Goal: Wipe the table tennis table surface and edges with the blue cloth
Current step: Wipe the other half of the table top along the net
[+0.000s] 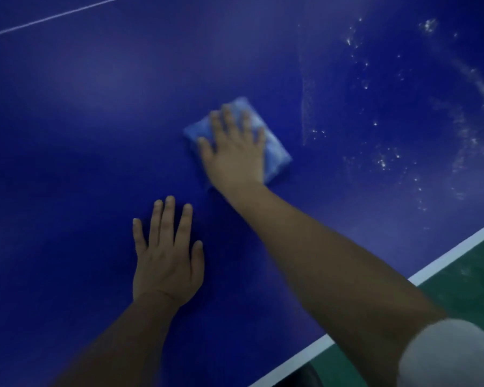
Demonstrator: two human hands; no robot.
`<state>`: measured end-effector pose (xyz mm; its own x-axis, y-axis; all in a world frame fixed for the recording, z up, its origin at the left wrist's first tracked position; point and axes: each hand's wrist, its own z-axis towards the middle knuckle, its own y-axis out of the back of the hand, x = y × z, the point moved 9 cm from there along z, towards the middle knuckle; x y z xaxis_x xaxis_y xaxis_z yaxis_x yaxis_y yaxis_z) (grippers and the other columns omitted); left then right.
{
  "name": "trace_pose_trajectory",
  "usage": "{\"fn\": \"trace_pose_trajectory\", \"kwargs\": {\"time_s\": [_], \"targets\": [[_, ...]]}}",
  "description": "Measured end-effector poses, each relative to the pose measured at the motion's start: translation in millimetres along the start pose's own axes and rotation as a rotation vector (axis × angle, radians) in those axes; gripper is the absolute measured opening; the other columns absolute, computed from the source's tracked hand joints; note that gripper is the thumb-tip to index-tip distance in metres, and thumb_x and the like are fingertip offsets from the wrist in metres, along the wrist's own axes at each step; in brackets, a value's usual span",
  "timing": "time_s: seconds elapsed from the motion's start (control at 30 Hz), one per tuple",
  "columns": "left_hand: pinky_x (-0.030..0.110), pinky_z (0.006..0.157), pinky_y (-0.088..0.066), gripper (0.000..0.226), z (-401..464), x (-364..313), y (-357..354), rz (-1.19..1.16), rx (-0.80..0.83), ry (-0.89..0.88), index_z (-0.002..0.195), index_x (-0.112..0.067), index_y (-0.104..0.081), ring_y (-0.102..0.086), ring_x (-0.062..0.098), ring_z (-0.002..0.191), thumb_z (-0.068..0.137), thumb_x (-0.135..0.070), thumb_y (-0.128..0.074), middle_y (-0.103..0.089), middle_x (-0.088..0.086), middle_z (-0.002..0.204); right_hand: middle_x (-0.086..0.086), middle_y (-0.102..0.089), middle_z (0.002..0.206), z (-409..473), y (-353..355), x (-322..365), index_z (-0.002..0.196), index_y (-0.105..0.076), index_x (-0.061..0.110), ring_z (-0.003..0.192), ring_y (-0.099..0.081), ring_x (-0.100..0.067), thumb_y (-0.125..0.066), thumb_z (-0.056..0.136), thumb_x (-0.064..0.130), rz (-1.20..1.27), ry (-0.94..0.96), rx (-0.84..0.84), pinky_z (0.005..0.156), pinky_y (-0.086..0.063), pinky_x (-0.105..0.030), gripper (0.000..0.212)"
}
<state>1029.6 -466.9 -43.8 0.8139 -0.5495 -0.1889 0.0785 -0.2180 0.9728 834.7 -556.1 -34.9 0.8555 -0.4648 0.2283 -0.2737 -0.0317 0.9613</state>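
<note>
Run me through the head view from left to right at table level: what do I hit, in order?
Left hand flat on the table → right hand pressing on the blue cloth → white dust specks and smears → white edge line with green floor beyond.

Soft blue cloth (274,152) on smooth, faintly glossy table (81,107), dust-speckled

Both forearms are bare; the right arm wears a short pale sleeve (456,356) (white or light grey, blurred).
</note>
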Motion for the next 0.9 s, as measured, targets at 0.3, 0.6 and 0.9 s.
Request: {"fn": "trace_pose_trajectory", "kwargs": {"time_s": [0.3, 0.6, 0.9], "targets": [[0.064, 0.121, -0.001, 0.065, 0.7, -2.3, 2.6, -0.021, 0.018, -0.02, 0.159, -0.017, -0.019, -0.002, 0.03, 0.156, 0.1, -0.044, -0.026, -0.01, 0.012, 0.168, 0.0, -0.009, 0.169, -96.8, 22.3, -145.3, 0.16, -0.019, 0.023, 0.155, -0.004, -0.031, -0.021, 0.104, 0.052, -0.038, -0.642, -0.106, 0.119, -0.006, -0.064, 0.064], [0.062, 0.122, 0.001, 0.061, 1.1, -6.0, -0.5, 0.005, 0.068, -0.064, 0.157, -0.025, -0.029, -0.003, 0.03, 0.156, 0.101, -0.047, -0.021, -0.018, 0.004, 0.168, -0.001, -0.034, 0.161, -170.4, 2.7, -121.6, 0.152, -0.041, 0.023, 0.151, -0.025, -0.032, -0.035, 0.1, 0.053, -0.094, -0.135, -0.086, 0.116, -0.013, -0.062, 0.061], [0.06, 0.122, 0.005, 0.065, 1.6, -8.3, 2.3, 0.002, 0.097, -0.047, 0.158, -0.026, -0.029, 0.001, 0.029, 0.156, 0.1, -0.05, -0.017, -0.015, 0.004, 0.168, -0.005, -0.018, 0.167, -186.9, 22.9, -197.4, 0.159, -0.024, 0.021, 0.153, -0.014, -0.034, -0.023, 0.102, 0.049, -0.027, -0.684, -0.163, 0.117, -0.012, -0.066, 0.063]]}}
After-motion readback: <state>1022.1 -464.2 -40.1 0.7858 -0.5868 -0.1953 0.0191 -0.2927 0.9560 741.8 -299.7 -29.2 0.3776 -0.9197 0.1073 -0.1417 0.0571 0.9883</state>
